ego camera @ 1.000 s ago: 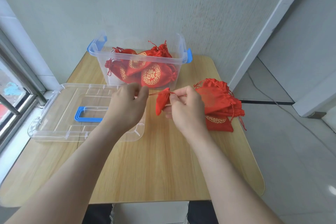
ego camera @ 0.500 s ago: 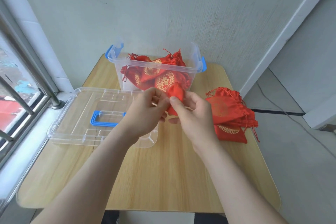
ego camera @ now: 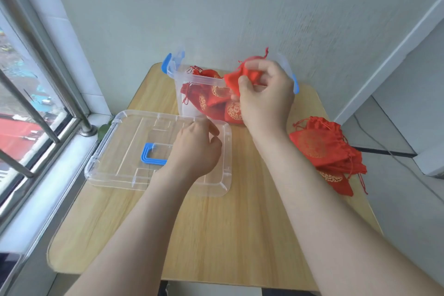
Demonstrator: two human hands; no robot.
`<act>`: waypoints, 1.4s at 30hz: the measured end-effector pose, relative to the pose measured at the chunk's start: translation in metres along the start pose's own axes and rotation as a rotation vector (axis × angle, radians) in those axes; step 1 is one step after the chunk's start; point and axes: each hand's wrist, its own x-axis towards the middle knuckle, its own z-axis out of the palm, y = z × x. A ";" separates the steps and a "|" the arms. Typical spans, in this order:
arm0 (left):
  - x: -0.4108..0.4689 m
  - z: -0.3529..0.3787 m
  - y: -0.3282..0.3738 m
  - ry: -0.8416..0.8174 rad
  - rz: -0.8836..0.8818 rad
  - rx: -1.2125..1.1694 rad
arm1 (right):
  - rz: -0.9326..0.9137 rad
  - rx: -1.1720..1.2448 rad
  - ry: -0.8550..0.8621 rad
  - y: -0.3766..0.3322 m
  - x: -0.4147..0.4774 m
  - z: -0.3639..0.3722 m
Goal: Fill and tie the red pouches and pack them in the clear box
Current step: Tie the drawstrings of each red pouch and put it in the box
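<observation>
A small red pouch (ego camera: 242,78) is held in the right hand (ego camera: 264,101), pinched between the thumb and the curled fingers, and its drawstring ends are seen sticking up above the knuckles. The pouch is held over the near rim of the clear box (ego camera: 192,79), which is set at the far edge of the table (ego camera: 216,228), close to the wall. Several packed pouches (ego camera: 216,101), red with gold print, are piled inside the box. The left hand (ego camera: 197,149) is held over the clear lid (ego camera: 115,151), with its fingers loosely curled and nothing gripped in them; whether the lid is touched cannot be told. The lid is laid flat on the table just beside the box, on the left, and its blue handle (ego camera: 150,157) is partly covered by the left hand. A heap of pouches (ego camera: 322,149) is spread on the right side of the table, well apart from the lid.
</observation>
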 end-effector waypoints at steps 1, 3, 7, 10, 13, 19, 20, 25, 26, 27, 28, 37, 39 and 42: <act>0.000 0.000 -0.001 -0.014 -0.001 0.004 | -0.036 -0.051 0.007 -0.004 0.007 0.006; 0.000 -0.002 -0.003 -0.040 -0.007 0.014 | -0.107 -0.121 0.005 -0.012 0.018 0.020; 0.000 -0.004 -0.002 -0.082 -0.003 0.035 | -0.130 -0.307 -0.156 -0.021 0.032 0.043; 0.000 -0.004 -0.003 -0.108 -0.004 0.061 | -0.023 -0.680 -0.270 -0.017 0.037 0.044; 0.000 -0.003 -0.003 -0.125 0.002 0.080 | 0.006 -0.918 -0.190 -0.012 0.025 0.035; -0.005 0.006 -0.001 -0.116 0.024 0.193 | -0.180 -0.861 -0.039 -0.002 -0.025 0.006; -0.007 0.009 0.001 -0.123 0.036 0.225 | -0.174 -0.828 -0.041 -0.002 -0.034 -0.003; -0.017 0.022 0.020 -0.205 0.067 0.349 | 0.029 -0.755 -0.121 0.009 -0.071 -0.052; -0.019 0.024 0.024 -0.203 0.074 0.379 | 0.083 -0.753 -0.138 0.013 -0.075 -0.060; -0.020 0.026 0.029 -0.192 0.086 0.404 | 0.143 -0.753 -0.154 0.015 -0.077 -0.069; -0.021 0.029 0.031 -0.179 0.092 0.430 | 0.205 -0.752 -0.176 0.017 -0.077 -0.075; -0.028 0.057 0.056 -0.113 0.143 0.412 | 0.580 -0.479 -0.241 0.035 -0.068 -0.101; -0.026 0.063 0.059 -0.143 0.178 0.338 | 0.618 -0.397 -0.123 0.039 -0.070 -0.106; -0.025 0.067 0.061 -0.148 0.180 0.249 | 0.783 -0.246 0.054 0.039 -0.069 -0.104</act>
